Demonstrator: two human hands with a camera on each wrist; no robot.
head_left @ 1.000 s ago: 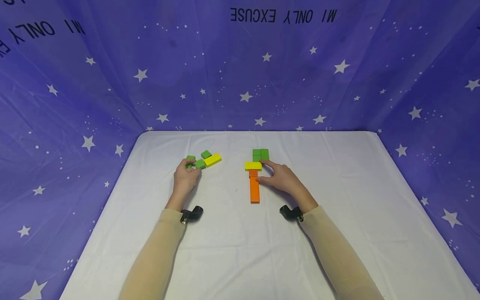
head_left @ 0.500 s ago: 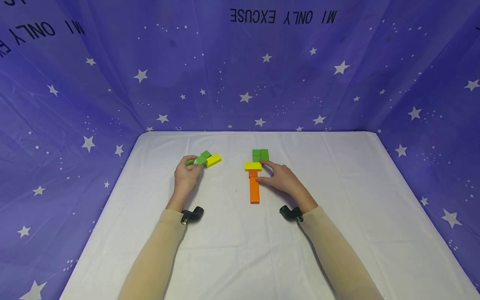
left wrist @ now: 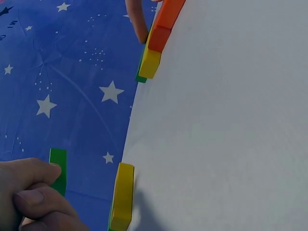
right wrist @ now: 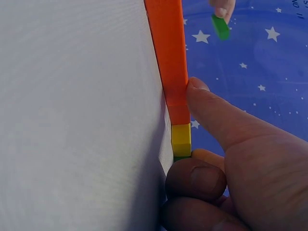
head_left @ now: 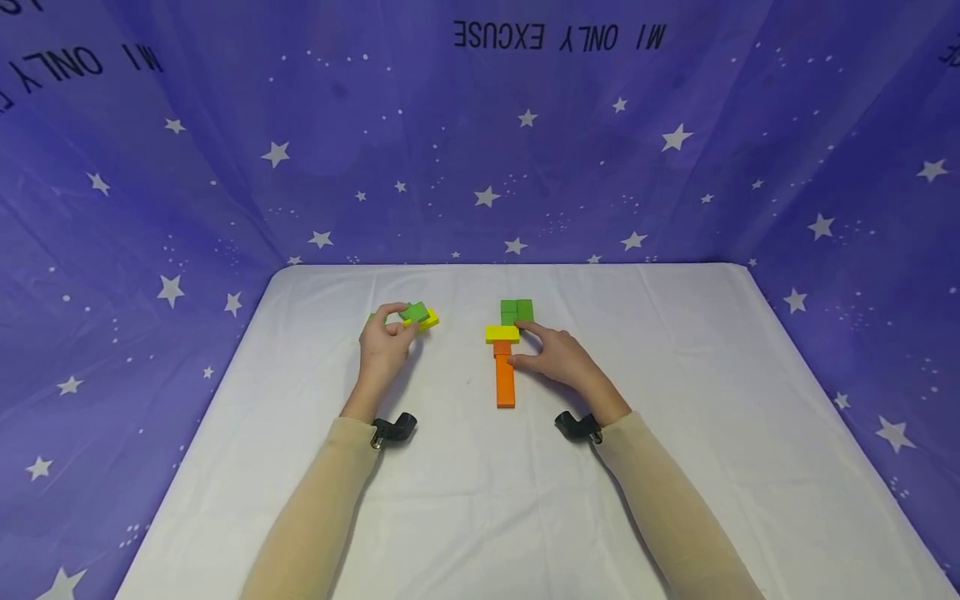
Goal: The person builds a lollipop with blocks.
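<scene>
The left hand (head_left: 384, 346) had just brought a green block (head_left: 416, 312) up and to the right of where it had been half a second earlier, when the block sat lower among the loose pieces. Thumb and fingers pinched it narrowly, and in the left wrist view it showed apart from the tabletop. From the head it overlapped the loose yellow block (head_left: 432, 319), which lay on the white-covered table (head_left: 465, 483); another green piece (head_left: 372, 317) peeked out left of the fingers, partly hidden.

The right hand (head_left: 562, 354) had stayed in place beside the laid-out row, thumb and index finger spread wide. The thumb touched the orange part along its right side; the index fingertip was at the seam of yellow and green, though exactly which it touched could not be told.

That row had not changed: green blocks (head_left: 525, 310) at the far end, a crosswise yellow block (head_left: 502, 334) nearer, then a small orange block (head_left: 502, 348) and a long orange block (head_left: 505, 385) at the near end. For the work in hand, it seemed that one more piece had been taken up but not yet added, the row remaining well apart to its right.
</scene>
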